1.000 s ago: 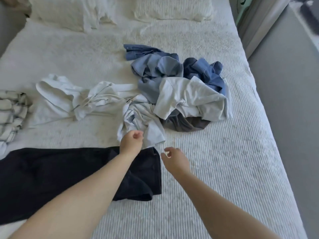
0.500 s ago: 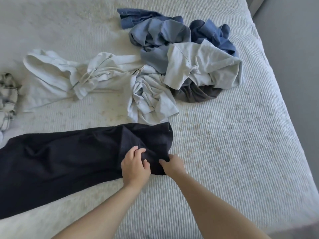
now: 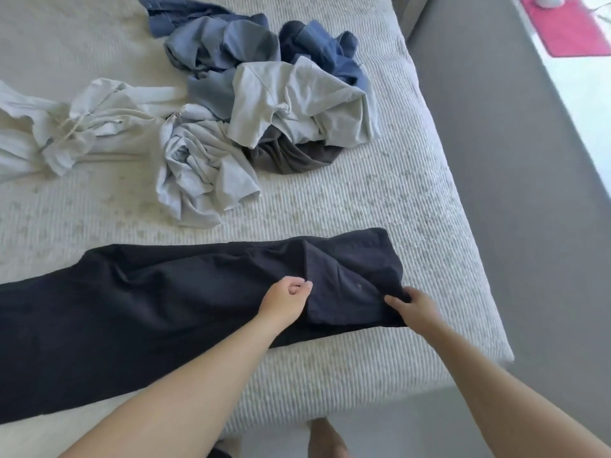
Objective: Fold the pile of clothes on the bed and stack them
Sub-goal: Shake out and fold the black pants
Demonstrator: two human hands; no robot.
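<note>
hands (image 3: 286,300) spread apart, dark trousers (image 3: 148,302) dragged nearer

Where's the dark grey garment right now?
Head view, upper middle: the dark grey garment lies under the pale grey shirt at the pile's near edge.

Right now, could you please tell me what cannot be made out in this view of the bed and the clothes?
- Black garment: its left end runs off the frame's left edge; the left forearm covers part of its near edge.
- Dark grey garment: mostly buried under the light grey shirt.
- White hoodie: cut by the left edge.
- Right hand: its fingertips are tucked into black cloth, so the grip is unclear.
- Left hand: fingers curled; whether they pinch cloth is unclear.
</note>
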